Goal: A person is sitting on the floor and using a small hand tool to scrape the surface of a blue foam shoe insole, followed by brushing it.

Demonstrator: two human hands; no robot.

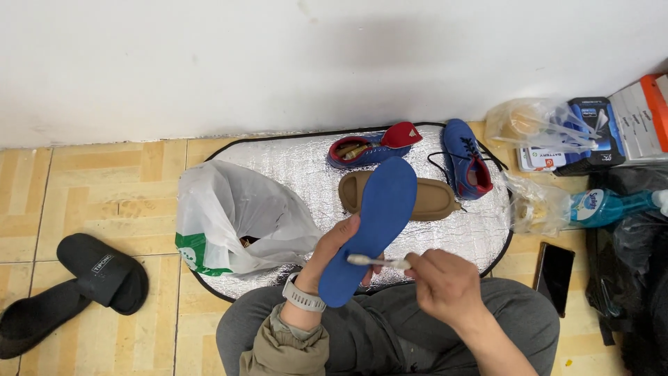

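Head view, looking down over crossed grey-trousered legs on a tiled floor.

Left hand [332, 256]: fingers closed round the lower half of a blue insole [372, 223], held up at a slant over the lap, toe end pointing toward the wall. Grey watch [303, 297] on that wrist.

Right hand [445, 284]: fingers pinched shut on the handle of a white brush [379, 262], bristle head lying on the insole's lower part, near the heel.

Judged from this: scrubbing in progress, bristles at the heel end only. No foam or wet patch to be made out on the blue surface, so no telling how much of it is already cleaned. Upper part looks dry and even in colour.

Beyond the hands, on a silver mat [306, 167]: a tan insole [424, 198] lying flat just behind the blue one, untouched by either hand; a blue shoe [365, 150] with red tongue pulled open, on its side; a second blue shoe [467, 163] with laces loose, just right of the tan insole. Both shoes emptied, apparently; neither being handled, so likely yet to be done.

White bag [229, 216] slumped on the mat's left edge. Black slippers [76, 282] well apart on the left tiles. Blue bottle [612, 205] and dark phone [554, 268] at the right, out of reach of the brush.
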